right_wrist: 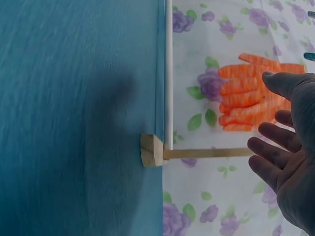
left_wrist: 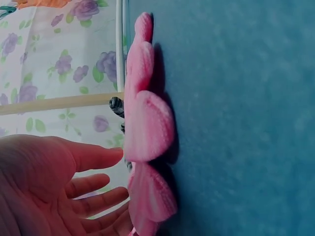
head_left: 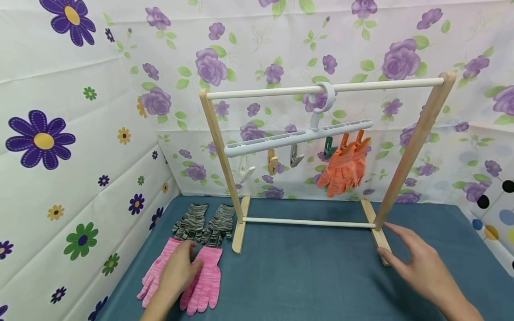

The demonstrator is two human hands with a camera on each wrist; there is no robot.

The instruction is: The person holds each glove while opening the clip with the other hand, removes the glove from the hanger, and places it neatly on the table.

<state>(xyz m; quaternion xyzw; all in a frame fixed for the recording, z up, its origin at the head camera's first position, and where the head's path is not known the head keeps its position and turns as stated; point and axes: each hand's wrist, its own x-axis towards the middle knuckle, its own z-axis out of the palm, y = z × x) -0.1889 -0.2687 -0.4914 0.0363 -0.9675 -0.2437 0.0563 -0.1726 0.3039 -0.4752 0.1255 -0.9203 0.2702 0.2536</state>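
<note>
My left hand (head_left: 176, 272) hovers over a pair of pink gloves, fingers loosely bent with nothing in them. One pink glove (head_left: 208, 285) lies to its right; the other pink glove (head_left: 154, 277) is partly hidden beneath it. In the left wrist view, my thumb and fingertips come right up to the pink gloves (left_wrist: 147, 128). Beside the drying rack's right foot (head_left: 381, 247), my right hand (head_left: 421, 263) holds nothing, its thumb and fingers spread. A pair of orange gloves (head_left: 341, 171) hangs by orange clips (head_left: 359, 136) from the right end of a pale clip hanger (head_left: 273, 143).
Two grey-black striped gloves (head_left: 192, 220) lie behind the pink ones, near the rack's left foot (head_left: 239, 238). White (head_left: 246, 169), tan (head_left: 272, 162), grey (head_left: 295, 157) and green clips (head_left: 329, 148) dangle from the hanger. The rack's top bar (head_left: 261, 92) carries the hanger's hook.
</note>
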